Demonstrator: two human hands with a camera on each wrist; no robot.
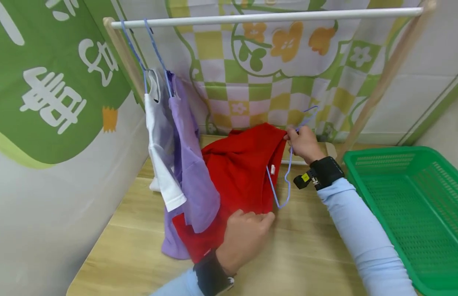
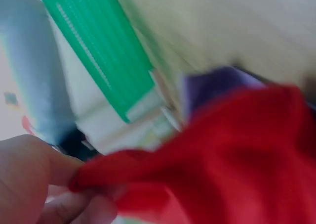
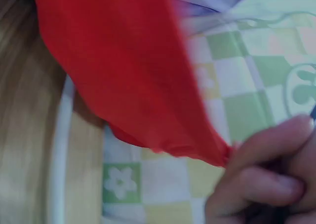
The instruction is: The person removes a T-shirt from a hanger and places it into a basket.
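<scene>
Fingers of right hand [image 1: 304, 142] pinching red garment [image 1: 240, 172] and blue hanger [image 1: 284, 181], left hand [image 1: 245, 234] gripping its hem, green basket [image 1: 410, 197] nearby

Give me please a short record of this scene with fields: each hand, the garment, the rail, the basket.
left hand: grips the lower edge of the red garment
right hand: pinches the garment's upper edge together with a blue hanger
red garment: held stretched over the wooden table
rail: bears a white garment and a purple garment on blue hangers
green basket: at the right, nothing seen inside
</scene>
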